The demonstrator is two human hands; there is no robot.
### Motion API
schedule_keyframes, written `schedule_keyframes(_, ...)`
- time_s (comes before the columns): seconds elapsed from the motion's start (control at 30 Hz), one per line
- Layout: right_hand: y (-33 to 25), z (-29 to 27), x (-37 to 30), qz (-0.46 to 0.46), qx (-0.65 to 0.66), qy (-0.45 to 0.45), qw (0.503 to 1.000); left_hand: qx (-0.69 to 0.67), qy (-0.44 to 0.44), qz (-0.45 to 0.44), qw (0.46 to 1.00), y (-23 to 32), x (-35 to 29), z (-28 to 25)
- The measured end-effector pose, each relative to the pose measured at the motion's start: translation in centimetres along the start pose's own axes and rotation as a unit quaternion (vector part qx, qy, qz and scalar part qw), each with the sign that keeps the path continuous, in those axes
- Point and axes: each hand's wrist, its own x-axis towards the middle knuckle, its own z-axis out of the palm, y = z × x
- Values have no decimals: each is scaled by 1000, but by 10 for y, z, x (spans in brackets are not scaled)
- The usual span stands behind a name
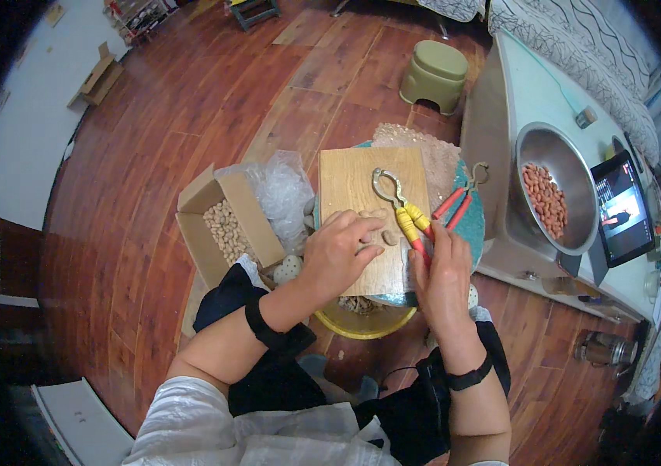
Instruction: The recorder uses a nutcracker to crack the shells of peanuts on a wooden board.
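Observation:
My right hand [443, 276] grips the red and yellow handles of a metal nutcracker [397, 203] whose jaws lie on a wooden board [354, 182]. My left hand [340, 247] rests on the board's near part with fingers curled over unshelled peanuts; one peanut [389, 238] lies just beyond its fingertips, beside the tool's handles. A second red-handled nutcracker [462, 194] lies to the right on a teal tray [472, 221].
An open cardboard box [226, 225] of unshelled peanuts and a clear plastic bag [284, 190] sit left of the board. A steel bowl [560, 182] of red shelled peanuts and a tablet [624, 208] stand on a white table at right. A yellow bowl [361, 320] of shells sits under the board, a green stool [435, 74] beyond.

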Motion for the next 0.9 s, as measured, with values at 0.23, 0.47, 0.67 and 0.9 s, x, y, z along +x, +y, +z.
schedule_keyframes(0.23, -7, -10, 5, 22, 5, -11, 1000, 9, 2, 41, 999, -7, 0, 4)
schedule_keyframes(0.47, -9, -24, 6, 144, 124, -58, 980, 10, -3, 54, 998, -1, 6, 4)
schedule_keyframes(0.67, 6, -23, 4, 299, 345, -140, 879, 3, -14, 82, 997, 3, 9, 4)
schedule_keyframes(0.9, 6, -32, 2, 312, 482, -145, 806, -3, -8, 69, 998, 0, 8, 11)
